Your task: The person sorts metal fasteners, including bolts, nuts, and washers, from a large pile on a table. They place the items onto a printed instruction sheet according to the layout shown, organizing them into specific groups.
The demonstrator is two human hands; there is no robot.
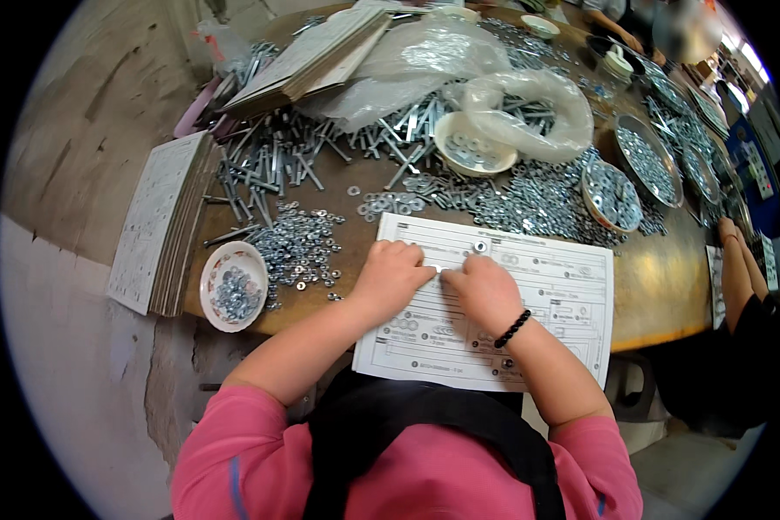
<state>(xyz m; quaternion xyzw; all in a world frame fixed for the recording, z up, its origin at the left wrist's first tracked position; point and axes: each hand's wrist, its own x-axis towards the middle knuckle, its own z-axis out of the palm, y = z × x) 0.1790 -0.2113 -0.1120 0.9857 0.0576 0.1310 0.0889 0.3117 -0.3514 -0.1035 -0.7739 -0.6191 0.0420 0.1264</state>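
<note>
Steel part, small and pale, sits pinched between both hands at the middle of the sheet (529,286); too small to tell whether it's a bolt or a washer. Left hand (392,279) is curled, fingertips closed on the part from its side; right hand (487,290) meets it from the other side, also closed on it, a black bead bracelet (511,329) on that wrist. My read on handling: light, rigid, slick metal, likely to roll or skate on paper, so a fingertip pinch across its short axis looks right, not a palm grab. One washer (480,246) lies loose on the sheet's top edge, just beyond the fingers. The sheet is thin printed paper, lying flat on the brown table (667,286), its near edge overhanging toward the person. Outward: small nuts scattered left of the sheet, a white bowl (232,286) of nuts at the table edge, long bolts (269,165) piled beyond, a stack of cards (160,221) far left. Washers heap to the right, with metal pans (613,195) holding more. Clear plastic bags (459,69) at the back. Another person's arm (741,269) rests at right.
</note>
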